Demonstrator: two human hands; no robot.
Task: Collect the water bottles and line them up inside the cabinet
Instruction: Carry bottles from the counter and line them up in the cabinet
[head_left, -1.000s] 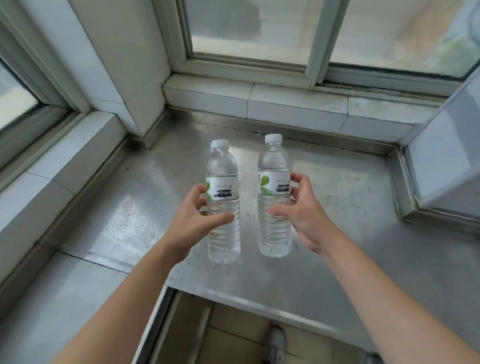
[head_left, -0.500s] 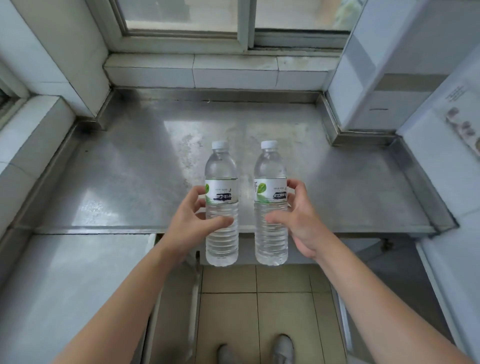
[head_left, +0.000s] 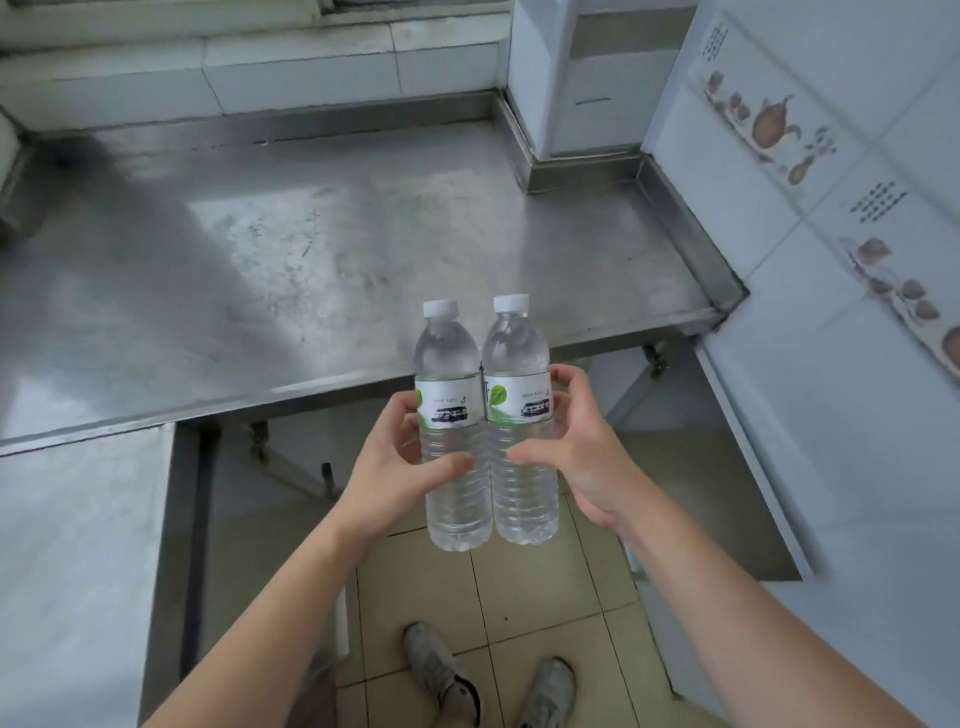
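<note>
Two clear water bottles with white caps and green-and-white labels are held upright in the air, side by side and touching. My left hand (head_left: 396, 465) grips the left bottle (head_left: 451, 395) around its middle. My right hand (head_left: 582, 452) grips the right bottle (head_left: 519, 389) the same way. Both bottles hang in front of the steel counter's front edge, above the tiled floor. No cabinet interior shows in the head view.
A steel counter (head_left: 311, 249) spans the back, with a raised rim on its right. White tiled walls (head_left: 831, 260) with decorated tiles stand at the right. A lower grey surface (head_left: 72, 545) lies at the left. My shoes (head_left: 441, 670) stand on the beige floor tiles below.
I have stepped back from the counter and the view has swung right and down. The bottles came off the counter area, closer together, and now touch.
</note>
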